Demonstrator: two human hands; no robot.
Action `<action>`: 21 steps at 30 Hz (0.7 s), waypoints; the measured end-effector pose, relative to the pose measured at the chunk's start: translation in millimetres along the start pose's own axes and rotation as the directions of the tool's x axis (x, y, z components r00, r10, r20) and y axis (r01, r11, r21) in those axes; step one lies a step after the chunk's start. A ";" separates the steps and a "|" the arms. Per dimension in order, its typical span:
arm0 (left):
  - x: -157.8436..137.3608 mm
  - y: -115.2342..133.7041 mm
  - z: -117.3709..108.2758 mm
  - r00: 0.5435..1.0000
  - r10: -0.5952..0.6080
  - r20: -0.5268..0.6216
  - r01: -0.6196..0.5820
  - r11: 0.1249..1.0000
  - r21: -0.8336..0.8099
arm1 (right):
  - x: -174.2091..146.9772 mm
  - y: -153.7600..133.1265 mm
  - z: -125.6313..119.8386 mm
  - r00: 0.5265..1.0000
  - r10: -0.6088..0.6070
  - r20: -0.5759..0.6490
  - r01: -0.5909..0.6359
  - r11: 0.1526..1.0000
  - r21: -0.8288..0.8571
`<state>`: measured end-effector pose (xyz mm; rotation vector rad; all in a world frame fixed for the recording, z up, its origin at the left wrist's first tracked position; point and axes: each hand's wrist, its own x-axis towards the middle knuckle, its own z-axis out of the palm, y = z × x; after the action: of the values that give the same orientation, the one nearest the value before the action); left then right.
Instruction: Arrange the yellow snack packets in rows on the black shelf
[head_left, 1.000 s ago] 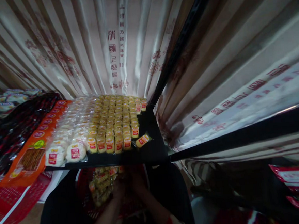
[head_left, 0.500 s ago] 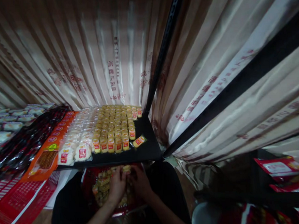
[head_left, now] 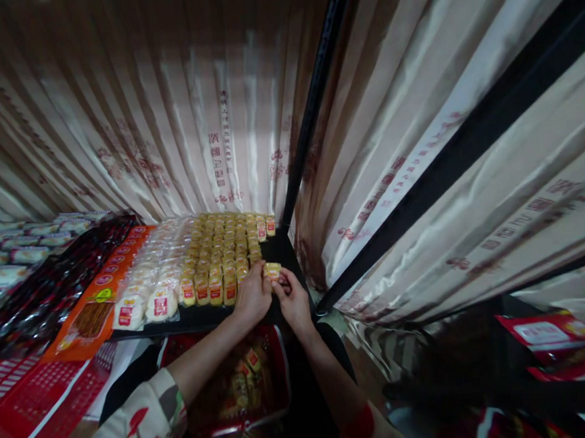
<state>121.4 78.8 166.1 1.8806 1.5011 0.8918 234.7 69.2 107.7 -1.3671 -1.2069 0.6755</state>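
Observation:
Both of my hands meet over the black shelf (head_left: 275, 252), near the right end of the rows of yellow packaged snacks (head_left: 216, 288). Between their fingertips is one small yellow snack packet (head_left: 272, 270) with a red-and-white label. My left hand (head_left: 254, 295) pinches its left end, and my right hand (head_left: 293, 302) grips its right end. Below my forearms, a red basket (head_left: 286, 373) on my lap holds several more yellow packets (head_left: 248, 375). The front right rows on the shelf are partly hidden by my left hand.
Left of the yellow rows lie white round packaged cakes (head_left: 161, 305), an orange snack bag (head_left: 86, 313), dark shiny packets (head_left: 61, 282) and white packets (head_left: 29, 254). A red basket (head_left: 29, 404) stands lower left. Black poles (head_left: 310, 111) and curtains (head_left: 166, 134) enclose the shelf; red bags (head_left: 551, 331) lie at right.
My hands have risen from the basket to the shelf, carrying a yellow packet. The basket's contents are now more exposed, and the view has shifted slightly.

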 end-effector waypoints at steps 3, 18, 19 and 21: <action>29.0 10.0 5.1 0.995 0.094 0.019 -0.095 0.994 0.062 | 32.8 3.8 3.8 0.999 0.005 -0.052 -0.003 1.000 0.028; 135.3 -22.7 0.2 0.910 0.240 0.338 -0.398 0.735 0.550 | 140.6 51.8 43.0 0.988 0.007 -0.157 -0.046 0.968 -0.245; 137.7 -26.7 2.5 0.909 0.239 0.341 -0.401 0.726 0.559 | 143.9 57.3 46.4 0.989 0.005 -0.151 -0.043 0.967 -0.249; 141.5 -33.7 7.5 0.907 0.243 0.343 -0.408 0.708 0.577 | 149.4 66.0 52.4 0.989 0.004 -0.149 -0.043 0.964 -0.264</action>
<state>128.1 224.0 156.6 2.7107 1.4397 0.2479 251.1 236.0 71.1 -1.6276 -1.1947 0.4299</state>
